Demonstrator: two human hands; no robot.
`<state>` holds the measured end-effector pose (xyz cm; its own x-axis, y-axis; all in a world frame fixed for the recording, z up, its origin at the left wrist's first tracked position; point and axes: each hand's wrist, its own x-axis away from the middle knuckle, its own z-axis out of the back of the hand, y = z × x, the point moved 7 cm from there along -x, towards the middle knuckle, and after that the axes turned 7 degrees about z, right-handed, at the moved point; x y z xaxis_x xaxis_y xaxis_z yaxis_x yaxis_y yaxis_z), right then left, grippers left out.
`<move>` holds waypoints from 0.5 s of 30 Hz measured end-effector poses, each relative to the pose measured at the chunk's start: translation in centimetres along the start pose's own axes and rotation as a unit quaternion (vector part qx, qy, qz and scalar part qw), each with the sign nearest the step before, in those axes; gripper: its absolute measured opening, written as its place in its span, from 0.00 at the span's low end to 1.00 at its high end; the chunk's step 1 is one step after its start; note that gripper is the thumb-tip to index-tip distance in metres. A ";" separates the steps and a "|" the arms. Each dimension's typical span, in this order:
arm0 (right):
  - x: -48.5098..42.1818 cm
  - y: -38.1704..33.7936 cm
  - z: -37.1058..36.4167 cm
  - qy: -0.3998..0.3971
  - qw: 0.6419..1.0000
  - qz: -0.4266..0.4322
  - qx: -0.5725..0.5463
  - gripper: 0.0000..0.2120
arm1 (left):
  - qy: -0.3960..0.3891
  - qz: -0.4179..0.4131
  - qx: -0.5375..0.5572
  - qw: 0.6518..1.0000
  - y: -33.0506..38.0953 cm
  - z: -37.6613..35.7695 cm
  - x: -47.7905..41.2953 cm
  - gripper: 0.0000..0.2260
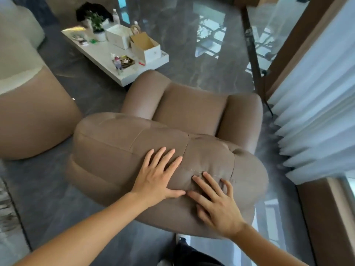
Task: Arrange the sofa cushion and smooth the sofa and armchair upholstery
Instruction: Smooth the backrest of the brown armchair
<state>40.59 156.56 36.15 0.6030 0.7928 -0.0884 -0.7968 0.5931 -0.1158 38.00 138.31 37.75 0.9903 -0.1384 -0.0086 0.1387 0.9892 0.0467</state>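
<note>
Smoothing the brown armchair [184, 143] backrest top, centre frame, seat toward 12 o'clock. Left hand [159, 179] and right hand [217, 204] flat, fingers splayed, gripping nothing, thumbs nearly touching. Best done pressing palms evenly, sweeping apart toward 9 and 3 o'clock along the seams, easing puckers near the stitching [199, 172].

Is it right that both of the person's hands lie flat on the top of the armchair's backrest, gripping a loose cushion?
Not quite. In the head view the left hand and right hand do lie flat on the armchair's backrest, but they hold no cushion; the open palms press the upholstery itself.
</note>
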 end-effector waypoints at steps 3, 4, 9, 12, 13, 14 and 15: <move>2.1 2.8 2.7 0.037 0.995 -0.085 -0.040 0.12 | 0.005 0.013 0.019 1.000 5.3 0.2 -0.9 0.40; 2.3 3.9 3.6 0.055 0.990 -0.115 -0.052 0.11 | 0.016 0.012 0.025 0.999 6.8 0.5 -1.3 0.37; 1.3 9.3 5.3 0.063 0.982 -0.167 -0.061 0.22 | 0.083 0.075 0.040 0.993 9.2 2.0 -2.6 0.25; 1.0 13.2 4.3 0.026 0.984 -0.166 -0.059 0.27 | 0.083 0.226 0.045 0.970 6.8 1.7 -2.6 0.28; 1.3 14.7 4.2 0.023 0.985 -0.164 -0.053 0.27 | 0.086 0.263 0.049 0.960 6.7 1.4 -2.4 0.29; 1.6 16.2 4.2 0.022 0.987 -0.154 -0.049 0.27 | 0.091 0.285 0.054 0.953 7.1 1.1 -2.5 0.29; 1.9 17.8 4.3 0.018 0.989 -0.141 -0.050 0.27 | 0.095 0.298 0.057 0.948 8.2 0.9 -2.9 0.29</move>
<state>27.39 169.26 38.21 0.8026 0.5918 -0.0748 -0.5908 0.7711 -0.2374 36.29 146.80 39.06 0.8756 0.4661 -0.1265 -0.4360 0.8756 0.2082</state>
